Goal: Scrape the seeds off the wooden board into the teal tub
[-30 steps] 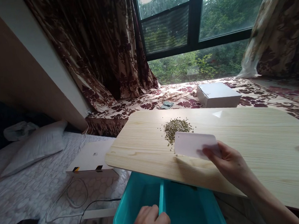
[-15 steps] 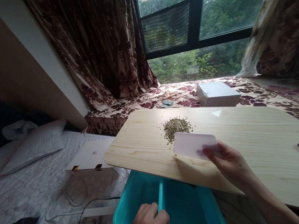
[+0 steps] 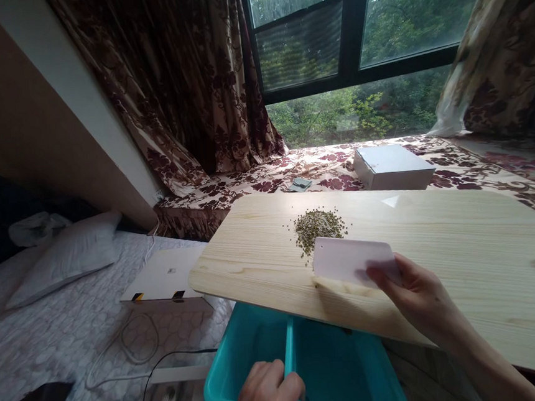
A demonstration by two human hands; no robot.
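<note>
Because the grain heap (image 3: 317,226) could scatter, best keep the pale scraper (image 3: 347,258) low; right hand (image 3: 420,293) pinches it by tabletop's (image 3: 462,239) near edge, wood contact unclear. Left hand (image 3: 266,394) closed round bin divider (image 3: 289,348).

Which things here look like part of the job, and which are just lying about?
Likely in use:
seeds
pale scraper, right hand
teal tub, left hand
tabletop

Likely lying about:
pillow
window-ledge box
bed box
folded cloth
</note>
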